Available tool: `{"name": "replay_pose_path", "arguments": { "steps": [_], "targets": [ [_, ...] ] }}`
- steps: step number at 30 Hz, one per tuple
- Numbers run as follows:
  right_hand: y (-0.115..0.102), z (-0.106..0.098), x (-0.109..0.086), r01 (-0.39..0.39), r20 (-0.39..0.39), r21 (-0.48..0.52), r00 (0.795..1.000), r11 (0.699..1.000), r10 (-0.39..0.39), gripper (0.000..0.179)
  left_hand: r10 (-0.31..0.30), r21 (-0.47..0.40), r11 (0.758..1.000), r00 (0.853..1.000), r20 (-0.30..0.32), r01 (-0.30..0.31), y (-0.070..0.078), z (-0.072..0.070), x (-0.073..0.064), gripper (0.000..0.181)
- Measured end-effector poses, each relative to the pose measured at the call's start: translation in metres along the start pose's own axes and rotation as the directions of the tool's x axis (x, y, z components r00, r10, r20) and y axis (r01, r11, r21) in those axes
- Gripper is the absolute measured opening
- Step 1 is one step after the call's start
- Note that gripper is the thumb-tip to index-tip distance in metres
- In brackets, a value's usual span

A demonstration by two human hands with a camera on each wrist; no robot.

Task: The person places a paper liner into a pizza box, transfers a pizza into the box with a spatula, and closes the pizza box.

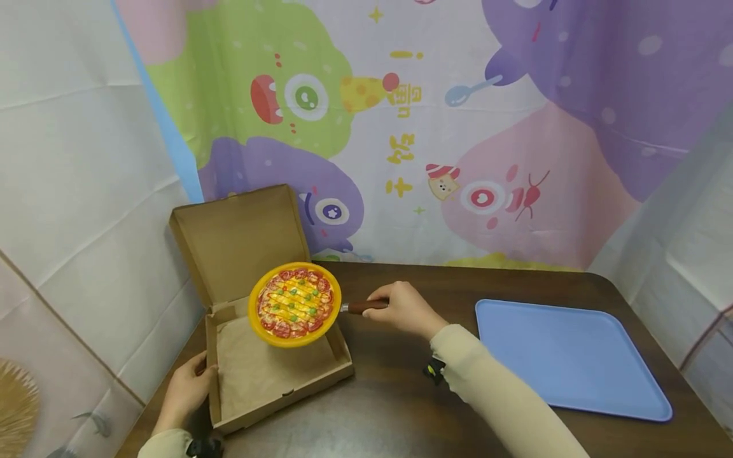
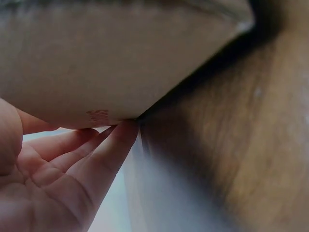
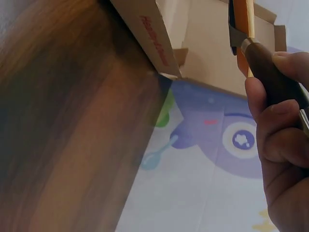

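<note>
My right hand (image 1: 406,310) grips the dark wooden handle of a pizza server (image 1: 362,307). On the server a round pizza (image 1: 294,304) with a yellow rim, red slices and green bits is held above an open cardboard pizza box (image 1: 246,385). Seen edge-on in the right wrist view, the server's dark metal blade (image 3: 233,36) lies against the pizza. My left hand (image 1: 186,389) holds the box's left wall, with its fingertips low against the outside in the left wrist view. Part of the box floor is hidden behind the pizza.
The box lid (image 1: 243,238) stands raised at the back, near a cartoon-printed curtain (image 1: 366,229). A blue tray (image 1: 572,356) lies on the right of the dark wooden table (image 1: 395,388). Pale wall coverings (image 1: 86,191) close off the left side.
</note>
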State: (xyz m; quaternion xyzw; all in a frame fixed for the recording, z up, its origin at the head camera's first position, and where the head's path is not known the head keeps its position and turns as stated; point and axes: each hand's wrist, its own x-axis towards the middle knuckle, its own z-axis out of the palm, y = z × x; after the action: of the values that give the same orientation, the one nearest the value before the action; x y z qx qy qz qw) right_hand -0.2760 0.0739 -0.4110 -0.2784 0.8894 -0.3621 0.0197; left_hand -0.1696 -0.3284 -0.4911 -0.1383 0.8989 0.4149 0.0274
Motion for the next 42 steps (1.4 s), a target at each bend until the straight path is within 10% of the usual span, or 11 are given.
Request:
{"name": "replay_pose_path", "arguments": {
  "steps": [42],
  "targets": [
    [-0.008, 0.074, 0.016, 0.017, 0.158, -0.044, 0.987, 0.999, -0.010, 0.014, 0.017, 0.005, 1.000, 0.999, -0.029, -0.017, -0.003, 0.003, -0.001, 0.052]
  ]
}}
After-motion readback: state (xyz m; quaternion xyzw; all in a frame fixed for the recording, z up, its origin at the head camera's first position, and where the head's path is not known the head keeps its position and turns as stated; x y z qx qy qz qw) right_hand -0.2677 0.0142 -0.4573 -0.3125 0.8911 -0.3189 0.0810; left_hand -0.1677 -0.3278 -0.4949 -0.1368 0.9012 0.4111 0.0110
